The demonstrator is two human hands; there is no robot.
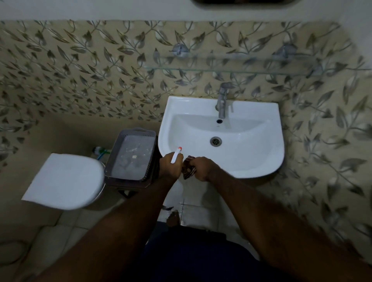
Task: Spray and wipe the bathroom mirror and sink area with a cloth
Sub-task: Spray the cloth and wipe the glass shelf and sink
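Note:
A white wall-hung sink (267, 141) with a metal tap (222, 100) and a drain (216, 141) sits in the middle of the view. My left hand (170, 166) grips a white spray bottle (175, 156) with a red nozzle tip, held at the sink's front left rim and pointing into the basin. Beside it, my right hand (202, 169) holds a dark patterned cloth (188, 169) at the front rim. The mirror's lower edge (241, 1) shows at the very top.
A glass shelf (231, 69) hangs on the leaf-patterned tiles above the tap. A grey plastic basket (130, 156) stands left of the sink, and a white toilet lid (64, 180) lies further left. My bare foot (173, 218) stands on the tiled floor below the sink.

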